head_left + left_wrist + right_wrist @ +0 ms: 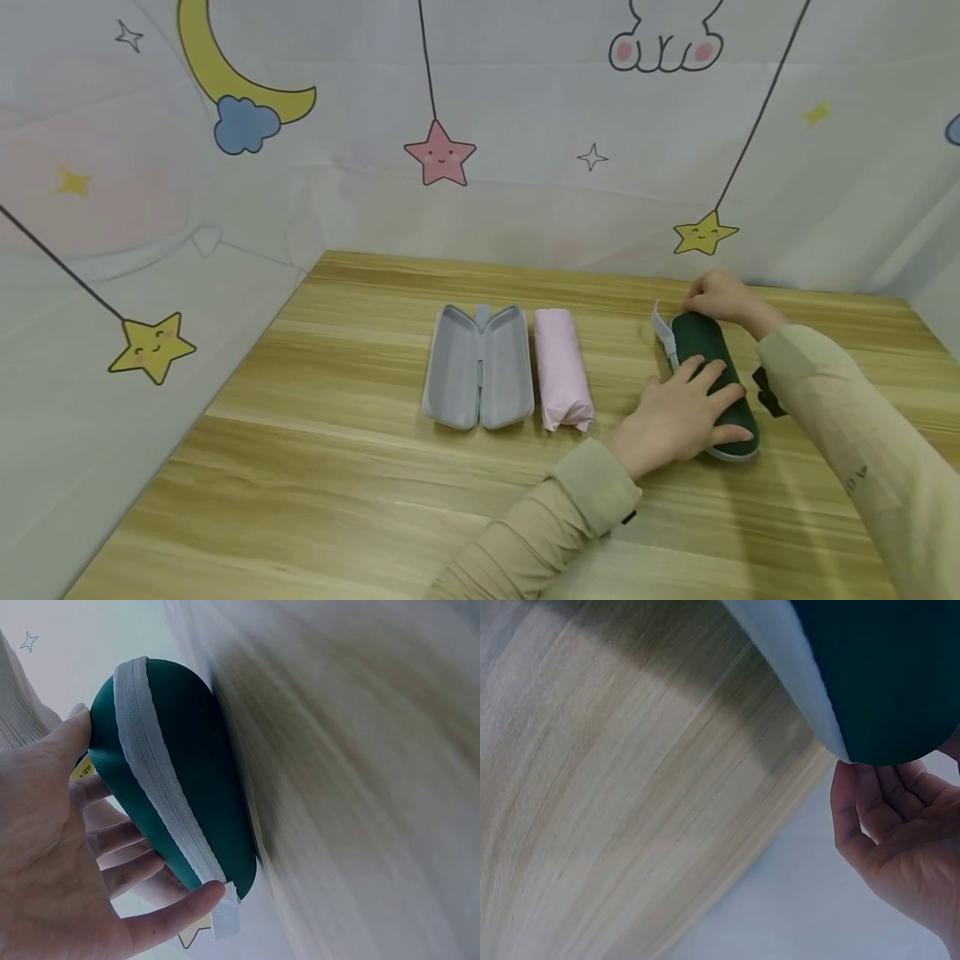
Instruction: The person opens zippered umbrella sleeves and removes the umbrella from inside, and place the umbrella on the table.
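Note:
A dark green case (701, 337) with a pale grey zip band lies at the right of the table. Across its top rests my left hand (675, 417), fingers spread. In the left wrist view, that hand (67, 847) is along the side of the case (199, 742), one fingertip at the grey tab (225, 919) at the zip's end. My right hand (723, 297) holds the far end of the case with bent fingers. In the right wrist view, fingertips of the right hand (907, 832) touch the rounded end of the case (892, 682); the thumb is mostly hidden.
An open, light grey hard case (453, 367) stands mid-table, its two hollow halves facing up. Just right of it lies a pink wrapped bundle (562, 362). Behind the wooden table (300, 467) hangs a cloth (525, 217) printed with stars and a moon.

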